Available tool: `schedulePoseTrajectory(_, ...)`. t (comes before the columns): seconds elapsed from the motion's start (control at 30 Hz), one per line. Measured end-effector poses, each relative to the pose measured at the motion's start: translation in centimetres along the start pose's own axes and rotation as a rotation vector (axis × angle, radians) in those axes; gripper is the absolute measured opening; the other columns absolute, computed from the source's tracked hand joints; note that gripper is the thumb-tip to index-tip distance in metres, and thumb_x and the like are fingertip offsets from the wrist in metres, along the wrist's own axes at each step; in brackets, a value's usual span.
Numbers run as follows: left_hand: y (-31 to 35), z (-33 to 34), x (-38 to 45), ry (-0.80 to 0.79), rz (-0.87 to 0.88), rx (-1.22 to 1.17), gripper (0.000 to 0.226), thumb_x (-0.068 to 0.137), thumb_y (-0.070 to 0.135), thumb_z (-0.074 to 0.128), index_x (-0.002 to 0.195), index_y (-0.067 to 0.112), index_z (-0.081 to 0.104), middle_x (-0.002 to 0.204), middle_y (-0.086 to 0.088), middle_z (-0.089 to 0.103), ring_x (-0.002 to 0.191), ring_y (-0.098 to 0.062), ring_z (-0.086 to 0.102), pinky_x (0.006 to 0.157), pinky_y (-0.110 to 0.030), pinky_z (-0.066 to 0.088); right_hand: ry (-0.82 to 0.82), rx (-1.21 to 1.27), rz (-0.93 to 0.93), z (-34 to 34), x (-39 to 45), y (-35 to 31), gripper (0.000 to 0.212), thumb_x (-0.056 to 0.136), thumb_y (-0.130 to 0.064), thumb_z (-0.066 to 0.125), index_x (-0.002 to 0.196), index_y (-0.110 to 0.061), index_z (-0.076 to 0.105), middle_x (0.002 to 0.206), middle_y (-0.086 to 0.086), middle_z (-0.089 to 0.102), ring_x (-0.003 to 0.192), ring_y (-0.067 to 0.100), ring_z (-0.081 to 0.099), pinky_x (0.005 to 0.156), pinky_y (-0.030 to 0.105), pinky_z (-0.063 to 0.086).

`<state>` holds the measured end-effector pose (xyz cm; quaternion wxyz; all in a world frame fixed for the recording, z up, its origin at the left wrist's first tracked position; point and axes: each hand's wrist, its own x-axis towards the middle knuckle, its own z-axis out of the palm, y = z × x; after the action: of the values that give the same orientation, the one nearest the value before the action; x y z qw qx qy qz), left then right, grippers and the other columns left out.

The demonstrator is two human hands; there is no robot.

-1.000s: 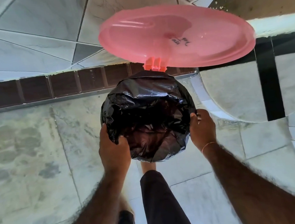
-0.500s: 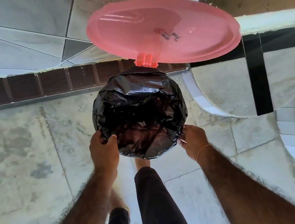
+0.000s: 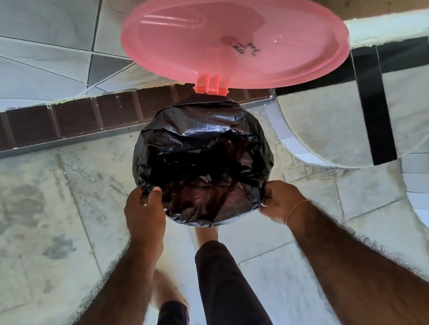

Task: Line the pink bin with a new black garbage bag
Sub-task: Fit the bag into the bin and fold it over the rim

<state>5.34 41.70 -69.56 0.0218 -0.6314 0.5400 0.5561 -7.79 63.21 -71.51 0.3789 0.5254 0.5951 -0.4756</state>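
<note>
The pink bin stands on the floor below me, its round lid (image 3: 233, 38) swung up and open at the hinge (image 3: 210, 85). A crinkled black garbage bag (image 3: 202, 161) covers the bin's whole mouth and rim, so the pink body is hidden. My left hand (image 3: 145, 214) pinches the bag's edge at the near-left rim, thumb on top. My right hand (image 3: 283, 201) grips the bag's edge at the near-right rim, fingers tucked under the plastic.
A dark brown tiled skirting (image 3: 41, 126) runs along the wall behind the bin. Curved white steps with black stripes (image 3: 375, 115) rise at the right. My leg in dark trousers (image 3: 222, 282) and bare feet stand just in front of the bin on the marble floor (image 3: 25, 212).
Both hands have slid down and toward me along the rim, from the sides to the near edge. The right hand has dropped lower and now grips under the bag's edge.
</note>
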Motion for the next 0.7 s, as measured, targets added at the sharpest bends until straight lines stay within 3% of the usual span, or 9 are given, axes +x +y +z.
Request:
schedulePoseTrajectory(0.17, -0.2, -0.3, 0.5, -0.017, -0.003, -0.016, 0.025, 0.08, 0.036, 0.057, 0.096, 0.02, 0.068, 0.096, -0.006, 0.07, 0.096, -0.028, 0.067, 0.088, -0.053, 0.055, 0.096, 0.096, -0.085, -1.1, 0.6, -0.9, 0.01, 0.094, -0.004, 0.05, 0.091, -0.006, 0.059, 0.083, 0.012, 0.062, 0.069, 0.02, 0.055, 0.058, 0.033, 0.045)
schedulePoseTrajectory(0.27, -0.2, -0.4, 0.8, -0.029, -0.002, 0.039, 0.034, 0.077, 0.043, 0.054, 0.088, 0.014, 0.065, 0.098, -0.016, 0.068, 0.097, -0.037, 0.064, 0.086, -0.055, 0.055, 0.119, -0.182, -0.163, -1.1, 0.3, -1.0, 0.018, 0.096, -0.005, 0.045, 0.104, -0.007, 0.061, 0.098, 0.008, 0.065, 0.087, 0.021, 0.062, 0.072, 0.03, 0.049)
schedulePoseTrajectory(0.33, 0.2, -0.6, 0.8, 0.036, 0.056, 0.119, 0.029, 0.085, 0.036, 0.056, 0.095, 0.01, 0.064, 0.1, -0.017, 0.067, 0.094, -0.035, 0.061, 0.084, -0.041, 0.053, 0.354, -0.469, -0.463, -1.1, 0.1, -0.7, 0.032, 0.091, -0.005, 0.047, 0.12, -0.009, 0.059, 0.114, 0.008, 0.063, 0.106, 0.026, 0.061, 0.084, 0.031, 0.047)
schedulePoseTrajectory(0.4, 0.8, -0.9, 1.0, 0.185, 0.213, 0.255, 0.023, 0.088, 0.028, 0.057, 0.104, 0.01, 0.06, 0.104, -0.013, 0.062, 0.096, -0.028, 0.058, 0.085, -0.033, 0.044, 0.522, -0.492, -0.864, -0.8, -0.8, -1.0, 0.037, 0.085, -0.003, 0.043, 0.116, -0.003, 0.062, 0.112, 0.017, 0.062, 0.107, 0.035, 0.058, 0.089, 0.035, 0.044)
schedulePoseTrajectory(0.43, 1.2, -1.0, 1.2, 0.231, 0.319, 0.299, 0.024, 0.088, 0.026, 0.057, 0.106, 0.011, 0.059, 0.107, -0.012, 0.059, 0.098, -0.029, 0.057, 0.088, -0.033, 0.043, 0.563, -0.564, -1.054, -0.2, -1.0, -1.3, 0.035, 0.084, -0.005, 0.043, 0.112, 0.0, 0.064, 0.109, 0.021, 0.063, 0.104, 0.039, 0.058, 0.09, 0.04, 0.045)
schedulePoseTrajectory(0.5, 2.2, -0.8, 2.0, 0.214, 0.473, 0.358, 0.03, 0.088, 0.027, 0.056, 0.113, 0.011, 0.057, 0.115, -0.013, 0.055, 0.104, -0.033, 0.056, 0.093, -0.04, 0.045, 0.447, -0.728, -1.247, 1.3, -1.5, -1.8, 0.033, 0.088, -0.009, 0.046, 0.116, -0.001, 0.06, 0.113, 0.022, 0.061, 0.106, 0.039, 0.057, 0.091, 0.045, 0.046)
schedulePoseTrajectory(0.6, 4.0, 0.2, 2.8, 0.08, 0.533, 0.441, 0.037, 0.09, 0.023, 0.054, 0.125, 0.012, 0.054, 0.125, -0.014, 0.053, 0.116, -0.033, 0.049, 0.099, -0.041, 0.04, 0.277, -0.799, -1.116, 3.6, -1.9, -2.9, 0.036, 0.096, -0.02, 0.047, 0.129, -0.007, 0.052, 0.125, 0.017, 0.059, 0.117, 0.033, 0.053, 0.096, 0.039, 0.043)
schedulePoseTrajectory(0.7, 5.0, 0.7, 3.3, 0.026, 0.483, 0.439, 0.044, 0.09, 0.028, 0.053, 0.132, 0.015, 0.05, 0.13, -0.013, 0.053, 0.12, -0.031, 0.048, 0.102, -0.039, 0.037, 0.294, -0.669, -0.886, 4.2, -2.1, -4.5, 0.037, 0.098, -0.033, 0.043, 0.127, -0.011, 0.053, 0.115, 0.013, 0.066, 0.11, 0.032, 0.058, 0.084, 0.03, 0.041)
